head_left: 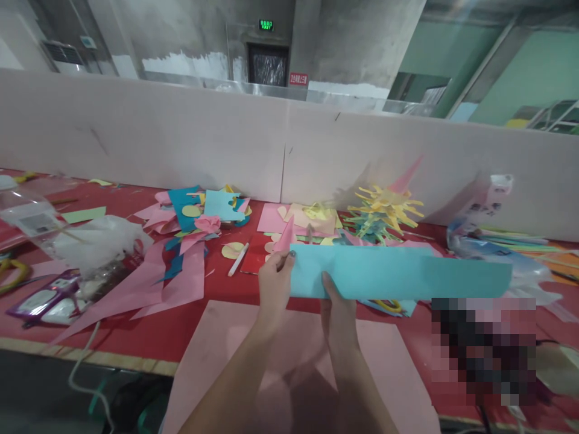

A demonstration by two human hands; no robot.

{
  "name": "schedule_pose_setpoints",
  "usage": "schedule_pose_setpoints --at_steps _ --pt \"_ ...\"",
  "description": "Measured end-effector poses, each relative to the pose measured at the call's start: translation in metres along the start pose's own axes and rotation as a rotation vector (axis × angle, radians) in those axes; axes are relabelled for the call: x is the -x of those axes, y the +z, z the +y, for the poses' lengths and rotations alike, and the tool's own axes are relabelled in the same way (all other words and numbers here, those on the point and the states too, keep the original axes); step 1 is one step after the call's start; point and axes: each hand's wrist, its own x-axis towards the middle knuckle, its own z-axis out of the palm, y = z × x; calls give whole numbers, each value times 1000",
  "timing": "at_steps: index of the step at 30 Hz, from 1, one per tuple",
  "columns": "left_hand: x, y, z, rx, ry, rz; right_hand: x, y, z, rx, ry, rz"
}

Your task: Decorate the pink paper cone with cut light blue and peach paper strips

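Note:
A long strip of light blue paper (384, 271) is held up level above the table, stretching off to the right. My left hand (275, 274) pinches its left end between thumb and fingers. Lower down, my right hand (338, 307) grips the bottom edge, thumb in front and the other fingers hidden behind the paper. Beneath my forearms lies a large pink sheet (217, 343). Just behind the strip stand a pink paper cone (286, 235) and a spiky yellow and green paper piece (384, 208). A white marker (238, 260) lies left of my left hand.
Coloured paper scraps (219, 205) are heaped at the back left. Pink pointed sheets (136, 283), a plastic bottle (27, 211) and yellow-handled scissors (13, 271) lie at left. A plastic bag (497, 256) sits at right. A white partition (203, 132) borders the red table.

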Motion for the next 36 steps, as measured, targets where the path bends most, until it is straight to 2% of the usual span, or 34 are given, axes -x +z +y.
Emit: schedule_pose_setpoints --at_steps 6,18,28,36 --pt "-5 6 -1 -7 -28 11 -8 -2 1 -17 52 16" --pt "-16 13 -5 -53 -13 -3 -21 -1 5 -4 56 71" --pt "-19 16 -9 -73 -42 1 -23 -2 8 40 84 137" --pt "-20 17 -9 -61 -46 2 -20 4 4 60 61 130"
